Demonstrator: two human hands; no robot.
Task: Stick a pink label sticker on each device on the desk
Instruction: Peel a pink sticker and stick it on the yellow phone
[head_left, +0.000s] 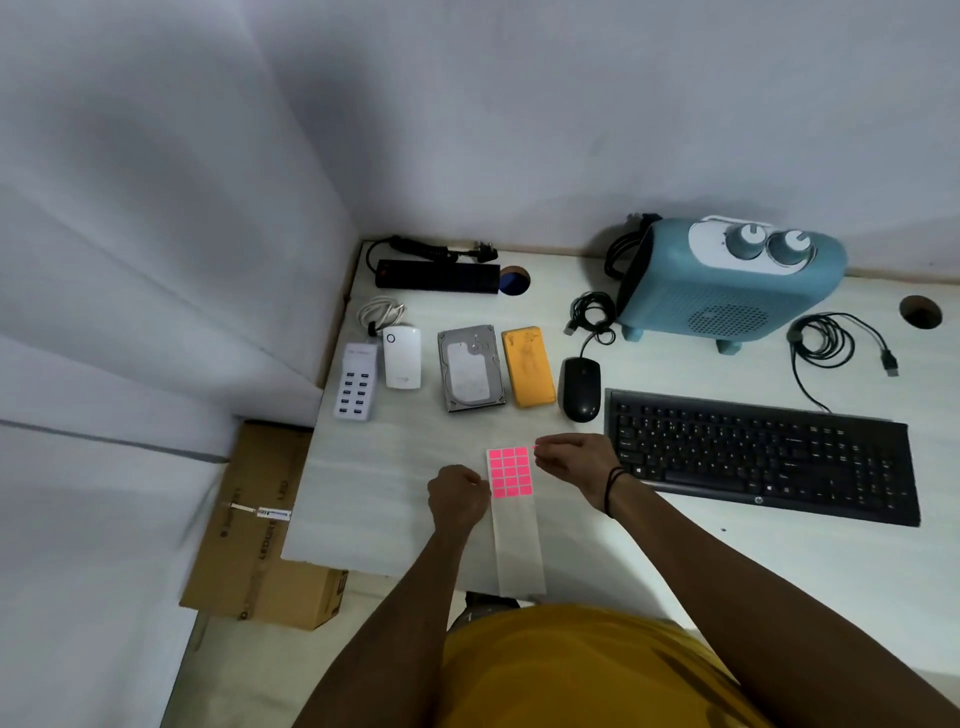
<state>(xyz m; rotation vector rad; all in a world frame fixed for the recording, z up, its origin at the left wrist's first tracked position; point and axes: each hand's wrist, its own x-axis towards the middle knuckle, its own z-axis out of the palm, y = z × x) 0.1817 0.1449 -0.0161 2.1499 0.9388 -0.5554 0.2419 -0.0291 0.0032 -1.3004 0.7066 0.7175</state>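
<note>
A long white sticker sheet (517, 540) with a block of pink labels (510, 472) at its far end lies on the white desk (384, 493). My left hand (457, 496) pinches the sheet's left edge. My right hand (574, 460) pinches at the sheet's top right corner, where a sliver of pink shows at the fingertips. Behind stand the devices: a white USB hub (356, 388), a white adapter (401, 356), a hard drive (470, 368), an orange phone (527, 366), a black mouse (581, 388), a black keyboard (761, 454), a blue heater (727, 283) and a black power strip (438, 275).
A coiled black cable (826, 343) lies right of the heater, a white cable (382, 310) behind the adapter. Two round cable holes (514, 280) (920, 312) pierce the desk. A cardboard box (260, 525) sits on the floor to the left. Grey cloth covers the walls.
</note>
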